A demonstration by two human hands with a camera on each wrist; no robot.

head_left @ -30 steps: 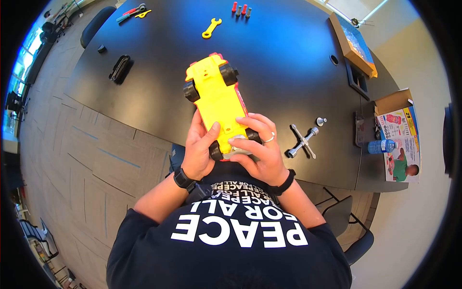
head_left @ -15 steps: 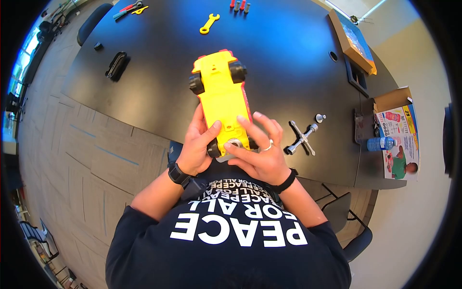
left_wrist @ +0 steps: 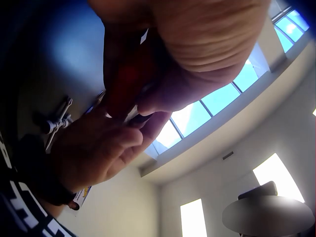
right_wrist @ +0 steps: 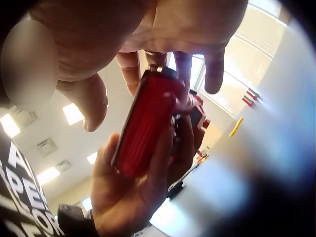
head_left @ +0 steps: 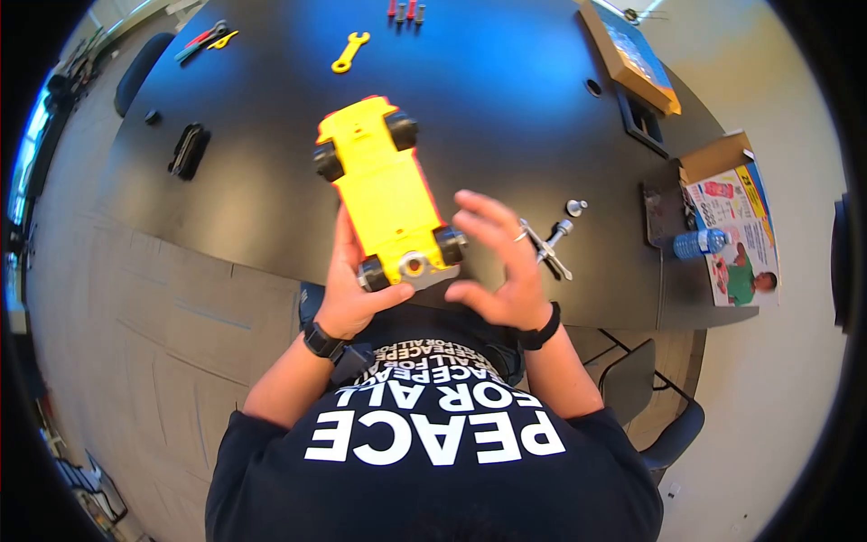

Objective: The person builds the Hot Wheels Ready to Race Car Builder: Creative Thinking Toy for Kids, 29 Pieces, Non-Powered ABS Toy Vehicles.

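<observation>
A toy truck (head_left: 384,194) is held with its yellow underside facing up in the head view, black wheels at its corners. Its red body (right_wrist: 145,123) shows in the right wrist view. My left hand (head_left: 350,294) grips the truck's near end from the left, thumb along the edge and fingers mostly hidden beneath. A grey ring-shaped part (head_left: 414,264) sits at that end, between the near wheels. Just right of the truck, my right hand (head_left: 508,275) has its fingers spread, thumb apart, slightly blurred.
A grey cross-shaped lug wrench (head_left: 553,248) and a small grey piece (head_left: 575,208) lie right on the dark table. Farther off are a yellow wrench (head_left: 350,52), several red and grey pegs (head_left: 406,13) and a black case (head_left: 188,152). A bottle (head_left: 700,243) and printed box (head_left: 736,221) are at right.
My right hand has come off the truck's underside and spread its fingers, uncovering the grey ring-shaped part. The truck has tilted slightly in my left hand, whose thumb has slid toward the near edge.
</observation>
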